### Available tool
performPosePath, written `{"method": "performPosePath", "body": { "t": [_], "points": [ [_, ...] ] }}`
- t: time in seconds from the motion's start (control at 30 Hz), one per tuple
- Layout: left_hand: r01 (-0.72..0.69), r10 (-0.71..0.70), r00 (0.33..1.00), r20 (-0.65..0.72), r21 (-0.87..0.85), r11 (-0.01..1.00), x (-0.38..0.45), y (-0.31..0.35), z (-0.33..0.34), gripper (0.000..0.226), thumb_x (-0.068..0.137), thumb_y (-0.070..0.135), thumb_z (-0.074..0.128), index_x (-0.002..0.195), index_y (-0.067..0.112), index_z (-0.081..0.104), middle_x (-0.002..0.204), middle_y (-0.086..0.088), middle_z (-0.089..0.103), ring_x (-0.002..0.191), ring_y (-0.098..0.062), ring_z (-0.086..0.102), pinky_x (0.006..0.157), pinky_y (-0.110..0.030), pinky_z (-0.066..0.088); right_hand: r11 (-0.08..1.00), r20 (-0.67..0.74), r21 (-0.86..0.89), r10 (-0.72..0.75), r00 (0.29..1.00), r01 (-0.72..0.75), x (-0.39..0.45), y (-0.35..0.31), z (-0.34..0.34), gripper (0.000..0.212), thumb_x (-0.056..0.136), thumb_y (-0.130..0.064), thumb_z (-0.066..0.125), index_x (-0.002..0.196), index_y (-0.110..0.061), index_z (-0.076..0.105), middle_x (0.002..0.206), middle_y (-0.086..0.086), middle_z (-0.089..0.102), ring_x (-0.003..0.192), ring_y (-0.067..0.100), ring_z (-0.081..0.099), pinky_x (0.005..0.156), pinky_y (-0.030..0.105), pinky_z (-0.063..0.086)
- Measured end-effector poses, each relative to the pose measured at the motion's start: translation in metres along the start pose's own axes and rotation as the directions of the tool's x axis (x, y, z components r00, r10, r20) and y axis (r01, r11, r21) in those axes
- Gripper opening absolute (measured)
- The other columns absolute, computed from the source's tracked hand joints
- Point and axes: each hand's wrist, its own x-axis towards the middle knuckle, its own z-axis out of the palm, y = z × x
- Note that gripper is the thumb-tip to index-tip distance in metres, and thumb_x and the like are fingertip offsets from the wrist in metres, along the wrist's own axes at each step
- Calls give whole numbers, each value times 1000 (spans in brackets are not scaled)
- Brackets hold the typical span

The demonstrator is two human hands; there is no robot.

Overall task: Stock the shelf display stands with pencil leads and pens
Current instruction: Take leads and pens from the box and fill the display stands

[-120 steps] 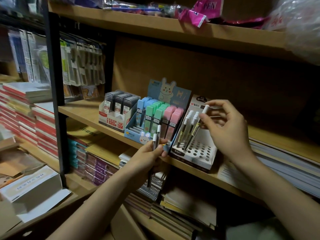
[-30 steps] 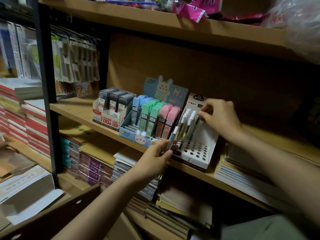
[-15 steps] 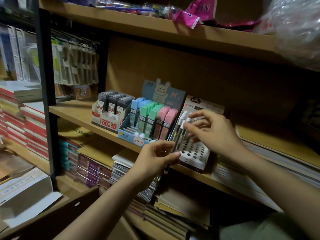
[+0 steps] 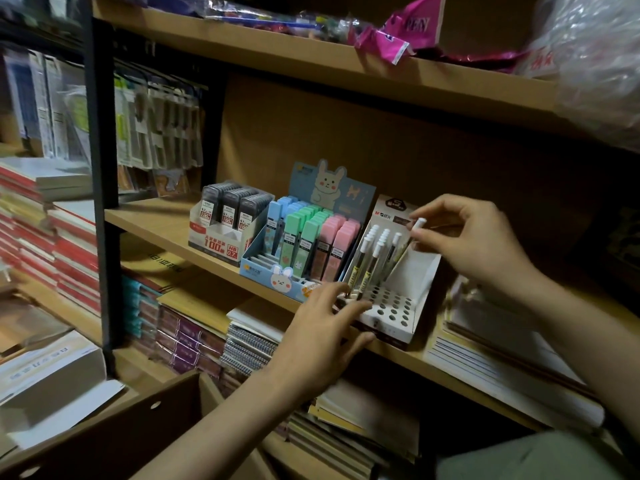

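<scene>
A white pen stand [image 4: 412,299] with round holes sits on the wooden shelf [image 4: 162,223]. Several white-capped pens [image 4: 374,258] stand in its back-left holes. My right hand [image 4: 474,237] pinches the white cap of one pen [image 4: 414,232] that leans into the stand. My left hand [image 4: 322,337] rests with fingers spread on the stand's front left corner and holds nothing. Left of the stand is a blue rabbit display [image 4: 277,275] with blue, green and pink lead cases, then a white box of grey lead cases [image 4: 225,233].
Stacked notebooks [image 4: 502,368] lie on the shelf right of the stand. A black upright post [image 4: 102,188] edges the shelf at left. Below are piles of notebooks and spiral pads [image 4: 249,348]. The shelf above holds pink packets [image 4: 398,32] and plastic bags. A brown cardboard flap [image 4: 114,431] sits low at left.
My right hand has taken the pen from my left hand and carried it up over the stand's right rows. My left hand let go and now lies flat on the stand's front corner.
</scene>
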Motion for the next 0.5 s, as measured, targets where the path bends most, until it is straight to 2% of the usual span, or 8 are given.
{"method": "performPosePath", "body": {
  "t": [0.1,0.27,0.4,0.5],
  "points": [
    [-8,6,999,49,45,999,-4,-1,10,57,94,59,39,146,38,31,150,-1,24,136,-18,27,109,-33,30,998,-20,-63,-19,1000,18,4,8,4,26,83,-6,72,92,-30,68,92,-7,72,84,4,71,75,25,60],
    [-14,10,997,73,66,998,-6,-1,15,56,92,67,27,143,44,25,148,0,20,134,-18,27,107,-35,32,996,-54,-92,11,998,-16,5,27,16,22,86,-8,70,101,-22,70,96,-8,71,89,7,70,80,32,60],
    [-33,27,997,68,98,995,-6,-4,18,59,91,69,24,144,42,25,149,-1,19,137,-19,24,108,-36,32,993,-40,-118,22,999,-27,8,31,16,23,86,-8,70,99,-27,68,91,-12,71,81,-1,70,75,23,60],
    [-35,29,997,65,105,994,-5,-5,21,60,91,69,24,145,42,24,149,0,16,137,-19,21,108,-37,32,986,-61,-163,15,998,-25,14,32,18,23,86,-10,71,101,-28,69,92,-12,70,78,0,70,76,21,58]
  ]
}}
